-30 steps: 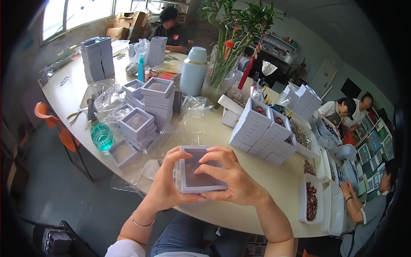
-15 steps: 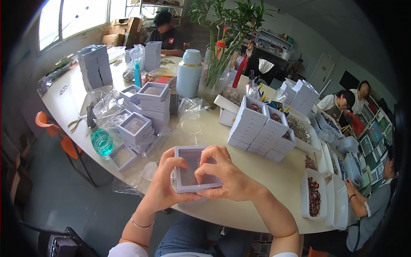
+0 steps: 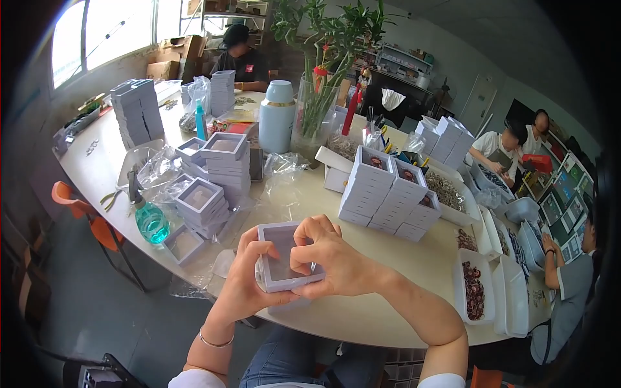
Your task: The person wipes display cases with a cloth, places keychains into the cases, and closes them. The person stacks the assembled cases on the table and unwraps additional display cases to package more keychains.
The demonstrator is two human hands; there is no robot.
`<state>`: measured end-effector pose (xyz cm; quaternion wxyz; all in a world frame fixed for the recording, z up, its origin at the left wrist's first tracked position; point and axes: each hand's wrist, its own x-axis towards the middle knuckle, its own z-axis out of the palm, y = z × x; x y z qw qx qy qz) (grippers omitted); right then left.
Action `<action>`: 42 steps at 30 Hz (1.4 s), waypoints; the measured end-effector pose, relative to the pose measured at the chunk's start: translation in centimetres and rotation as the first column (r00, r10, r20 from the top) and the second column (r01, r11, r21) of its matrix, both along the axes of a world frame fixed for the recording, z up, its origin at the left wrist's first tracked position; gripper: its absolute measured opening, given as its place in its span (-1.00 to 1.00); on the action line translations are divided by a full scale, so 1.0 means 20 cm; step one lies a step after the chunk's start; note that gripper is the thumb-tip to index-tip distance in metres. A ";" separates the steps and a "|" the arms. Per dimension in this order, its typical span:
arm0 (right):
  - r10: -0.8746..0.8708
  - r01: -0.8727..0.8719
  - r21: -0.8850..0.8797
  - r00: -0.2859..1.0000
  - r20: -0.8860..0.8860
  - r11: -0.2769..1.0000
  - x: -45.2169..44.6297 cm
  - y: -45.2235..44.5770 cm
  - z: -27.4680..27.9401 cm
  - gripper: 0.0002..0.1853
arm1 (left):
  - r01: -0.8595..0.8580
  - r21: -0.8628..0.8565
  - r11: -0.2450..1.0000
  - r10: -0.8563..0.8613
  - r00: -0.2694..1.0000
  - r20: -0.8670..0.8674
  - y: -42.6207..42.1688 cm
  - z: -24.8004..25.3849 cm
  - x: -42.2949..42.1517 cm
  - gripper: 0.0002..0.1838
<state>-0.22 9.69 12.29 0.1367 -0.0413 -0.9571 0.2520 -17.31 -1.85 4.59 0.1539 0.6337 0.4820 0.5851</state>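
Observation:
A pale lilac square box frame point(image 3: 275, 282) with a clear film-like window is held over the table's near edge. My left hand point(image 3: 249, 275) grips its left side, thumb along the lower edge and a fingertip over the window. My right hand point(image 3: 333, 262) holds the right side, its fingers bent onto the window and thumb at the lower edge. What lies under the right fingers is partly hidden. Stacks of similar frames point(image 3: 226, 165) stand behind my left hand, and a taller group of boxes point(image 3: 381, 197) stands beyond my right hand.
Left are a green spray bottle point(image 3: 152, 226), pliers point(image 3: 110, 200) and crumpled plastic point(image 3: 284, 168). A blue flask point(image 3: 277, 119) and plant vase point(image 3: 312, 123) stand at the back. Trays of dark reddish pieces point(image 3: 474, 284) lie right. Several people sit or stand around.
The right fingers have curled further and shifted left over the window. The held frame has moved slightly left in view. The camera view has shifted a little; a co-worker at right has moved their arms.

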 end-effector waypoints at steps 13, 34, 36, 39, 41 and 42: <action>-0.107 0.075 -0.139 0.965 -0.238 0.988 0.00 -0.02 -0.08 -0.62 | 0.004 -0.046 0.999 -0.004 1.000 0.012 -0.02 0.00 -0.01 -0.27; -0.162 0.473 0.322 0.732 -0.662 0.820 0.16 -0.36 -0.39 -0.70 | 0.035 0.010 0.999 -0.036 0.998 0.052 0.01 -0.04 -0.02 -0.22; -0.109 0.378 0.285 0.748 -0.655 0.881 0.09 -0.44 -0.52 -0.67 | 0.035 0.008 0.999 -0.035 0.998 0.052 0.01 -0.04 -0.01 -0.20; -0.142 0.378 0.225 0.732 -0.666 0.898 0.09 -0.48 -0.50 -0.62 | 0.035 -0.012 0.999 -0.035 0.999 0.035 0.00 -0.03 -0.02 -0.18; -0.169 0.427 0.229 0.712 -0.682 0.875 0.15 -0.48 -0.38 -0.55 | 0.019 -0.031 0.999 -0.019 1.000 0.006 0.00 -0.02 -0.02 -0.17; -0.172 0.469 0.235 0.673 -0.719 0.851 0.18 -0.43 -0.29 -0.55 | 0.022 -0.027 0.999 -0.022 1.000 0.010 0.00 -0.02 -0.02 -0.15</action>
